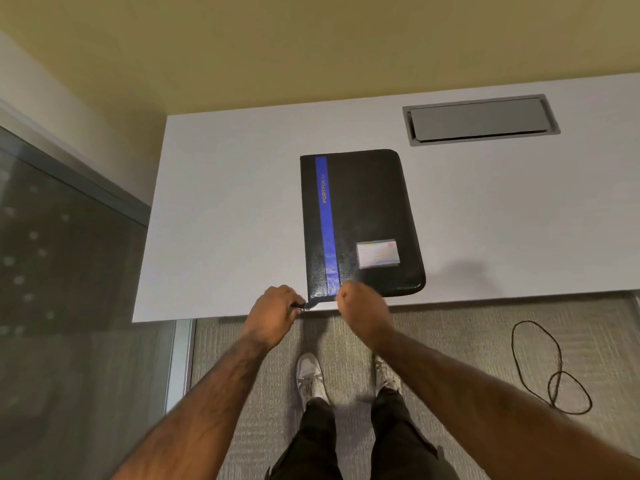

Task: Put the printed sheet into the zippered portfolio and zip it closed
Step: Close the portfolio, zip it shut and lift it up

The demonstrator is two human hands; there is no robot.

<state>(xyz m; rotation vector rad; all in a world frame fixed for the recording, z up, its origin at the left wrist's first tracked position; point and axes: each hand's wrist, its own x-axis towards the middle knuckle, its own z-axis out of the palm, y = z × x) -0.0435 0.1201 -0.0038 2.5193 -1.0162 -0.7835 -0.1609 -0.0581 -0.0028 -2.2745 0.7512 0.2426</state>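
Observation:
A black zippered portfolio (367,216) with a blue stripe and a small card window lies flat and folded shut on the white table (225,202), its near edge at the table's front. My left hand (277,306) pinches the zipper pull (306,307) at the portfolio's near left corner. My right hand (360,306) rests with curled fingers on the near edge of the cover, just right of the stripe. No printed sheet is in sight.
A grey cable hatch (481,119) is set into the table at the back right. A glass partition (69,271) stands on the left. A black cable (550,368) loops on the carpet to the right. My shoes (311,375) stand below the table's front edge.

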